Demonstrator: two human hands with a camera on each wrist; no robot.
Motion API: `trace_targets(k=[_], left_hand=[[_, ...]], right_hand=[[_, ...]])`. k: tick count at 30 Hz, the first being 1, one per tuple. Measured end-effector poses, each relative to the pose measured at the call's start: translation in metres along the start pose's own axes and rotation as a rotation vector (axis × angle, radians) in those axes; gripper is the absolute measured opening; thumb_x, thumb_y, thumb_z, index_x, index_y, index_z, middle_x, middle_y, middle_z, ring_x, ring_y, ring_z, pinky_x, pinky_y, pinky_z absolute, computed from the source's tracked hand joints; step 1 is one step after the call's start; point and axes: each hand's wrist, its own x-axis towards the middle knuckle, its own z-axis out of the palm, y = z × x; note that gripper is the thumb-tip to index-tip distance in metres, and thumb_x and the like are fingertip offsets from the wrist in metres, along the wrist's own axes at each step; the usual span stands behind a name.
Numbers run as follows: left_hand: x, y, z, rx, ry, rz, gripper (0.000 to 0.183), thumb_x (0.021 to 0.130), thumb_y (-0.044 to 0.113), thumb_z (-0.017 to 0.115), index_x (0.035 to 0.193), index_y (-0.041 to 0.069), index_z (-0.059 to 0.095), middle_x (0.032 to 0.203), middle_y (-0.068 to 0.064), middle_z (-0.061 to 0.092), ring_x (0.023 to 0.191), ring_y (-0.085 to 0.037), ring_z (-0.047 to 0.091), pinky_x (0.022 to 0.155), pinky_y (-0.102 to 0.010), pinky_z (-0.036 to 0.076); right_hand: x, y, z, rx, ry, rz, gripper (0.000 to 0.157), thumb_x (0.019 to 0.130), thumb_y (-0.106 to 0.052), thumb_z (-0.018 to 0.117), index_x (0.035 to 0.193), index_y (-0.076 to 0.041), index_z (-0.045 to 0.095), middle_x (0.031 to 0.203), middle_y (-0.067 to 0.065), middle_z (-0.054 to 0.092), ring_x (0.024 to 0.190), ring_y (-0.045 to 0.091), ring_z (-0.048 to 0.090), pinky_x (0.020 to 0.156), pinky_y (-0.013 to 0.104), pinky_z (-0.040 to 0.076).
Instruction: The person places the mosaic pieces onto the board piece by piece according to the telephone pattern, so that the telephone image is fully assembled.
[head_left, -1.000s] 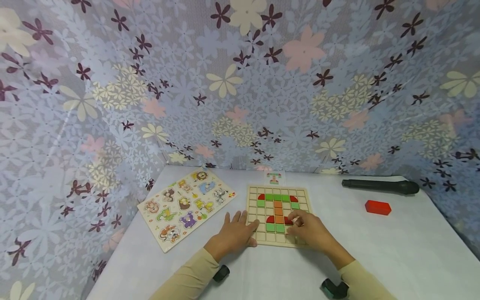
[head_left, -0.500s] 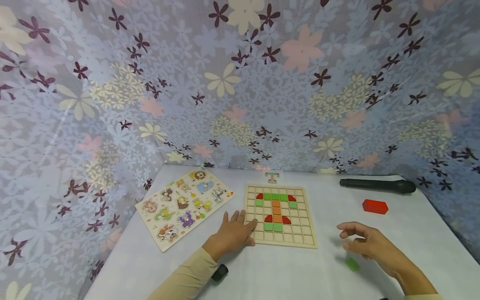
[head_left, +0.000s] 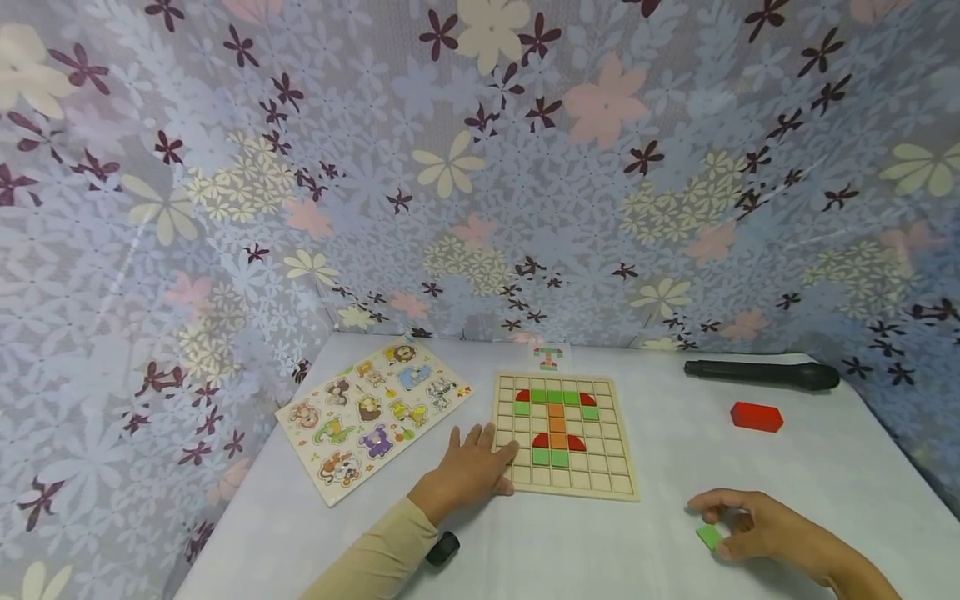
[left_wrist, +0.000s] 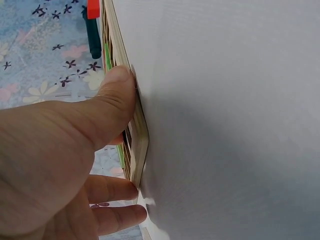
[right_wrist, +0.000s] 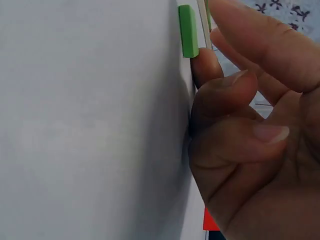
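My left hand (head_left: 471,467) rests at the near left corner of a wooden grid board (head_left: 607,467), fingers spread. In the left wrist view the thumb (left_wrist: 119,82) lies against the board's edge (left_wrist: 141,145). Set in the grid are green squares (head_left: 555,397), orange squares (head_left: 556,423) and red quarter-round pieces (head_left: 540,440). Right of the board, my right hand (head_left: 761,525) is low over the table, its bent fingers and thumb around a loose green tile (head_left: 707,537). The index fingertip looks apart from this tile (right_wrist: 188,31); whether the thumb touches it is unclear.
A wooden animal puzzle (head_left: 375,417) lies to the left. Behind the board is a small pattern card (head_left: 550,357). A red block (head_left: 757,417) and a black microphone-shaped object (head_left: 761,374) lie at the right. Floral cloth (head_left: 480,208) hangs behind the table.
My right hand has left the red quarter-round piece on the board, moved right, and come down around the loose green tile. The left hand has stayed at the board's corner.
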Motion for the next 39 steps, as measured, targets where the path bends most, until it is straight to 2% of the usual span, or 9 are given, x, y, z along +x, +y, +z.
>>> trace_targets(k=[3,5,8,11,15,22,25,31,39], left_hand=[[0.0,0.001,-0.001,0.005,-0.002,-0.003,0.069,0.093,0.054,0.062,0.154,0.027,0.046,0.16,-0.021,0.038,0.148,-0.04,0.036,0.116,-0.065,0.027],[0.0,0.001,-0.001,0.005,-0.003,-0.004,0.069,0.093,0.054,0.062,0.155,0.027,0.045,0.16,-0.021,0.037,0.148,-0.041,0.036,0.116,-0.065,0.027],[0.001,0.0,-0.002,0.003,-0.003,-0.005,0.069,0.093,0.054,0.062,0.155,0.027,0.045,0.16,-0.021,0.037,0.148,-0.041,0.035,0.117,-0.066,0.026],[0.002,0.0,-0.002,0.003,0.0,-0.004,0.07,0.093,0.054,0.062,0.155,0.027,0.046,0.16,-0.021,0.037,0.148,-0.041,0.036,0.116,-0.066,0.027],[0.002,-0.001,-0.003,0.003,0.005,-0.001,0.07,0.092,0.054,0.062,0.154,0.026,0.046,0.16,-0.021,0.038,0.147,-0.041,0.036,0.116,-0.066,0.027],[0.004,-0.001,-0.002,-0.009,0.002,-0.004,0.071,0.091,0.054,0.061,0.155,0.026,0.045,0.16,-0.022,0.037,0.148,-0.041,0.035,0.117,-0.067,0.025],[0.004,0.0,-0.002,-0.012,-0.001,-0.007,0.071,0.091,0.054,0.061,0.155,0.027,0.045,0.161,-0.022,0.036,0.148,-0.041,0.034,0.117,-0.067,0.025],[0.002,0.001,-0.001,-0.015,-0.005,-0.007,0.071,0.092,0.054,0.062,0.155,0.027,0.046,0.161,-0.021,0.036,0.148,-0.041,0.035,0.117,-0.066,0.025],[0.001,0.0,0.003,-0.009,-0.001,-0.007,0.07,0.092,0.054,0.062,0.154,0.027,0.046,0.161,-0.021,0.036,0.148,-0.041,0.034,0.117,-0.066,0.026]], right_hand=[[0.001,-0.002,0.003,-0.06,0.028,0.016,0.05,0.088,-0.011,0.076,0.133,0.003,0.061,0.123,0.012,0.06,0.105,0.026,0.05,0.087,0.04,0.05],[0.004,-0.006,0.008,-0.116,0.087,0.062,0.048,0.085,-0.011,0.079,0.129,0.001,0.065,0.121,0.009,0.063,0.105,0.027,0.051,0.091,0.048,0.051],[0.009,-0.014,0.014,-0.209,0.188,0.124,0.04,0.081,-0.01,0.083,0.118,-0.004,0.07,0.113,0.003,0.064,0.101,0.024,0.054,0.093,0.053,0.053],[0.012,-0.019,0.018,-0.27,0.256,0.153,0.033,0.078,-0.01,0.085,0.108,-0.008,0.072,0.104,-0.001,0.062,0.097,0.021,0.054,0.089,0.046,0.054],[0.013,-0.021,0.017,-0.268,0.278,0.139,0.03,0.08,-0.012,0.084,0.103,-0.009,0.066,0.094,0.0,0.058,0.092,0.02,0.053,0.079,0.037,0.05],[0.014,-0.019,0.011,-0.116,0.307,0.181,0.039,0.088,-0.02,0.078,0.121,-0.006,0.062,0.084,0.007,0.053,0.074,0.022,0.054,0.063,0.033,0.05],[0.013,-0.019,0.004,-0.029,0.332,0.154,0.041,0.093,-0.025,0.074,0.125,-0.001,0.061,0.079,0.007,0.053,0.065,0.023,0.053,0.058,0.033,0.048],[0.019,-0.027,-0.005,0.117,0.357,0.091,0.055,0.099,-0.033,0.068,0.136,0.006,0.054,0.083,0.007,0.057,0.071,0.019,0.054,0.061,0.032,0.05],[0.041,-0.043,-0.002,0.268,0.431,-0.029,0.055,0.103,-0.028,0.063,0.143,0.003,0.044,0.089,0.009,0.057,0.074,0.021,0.058,0.062,0.029,0.053]])
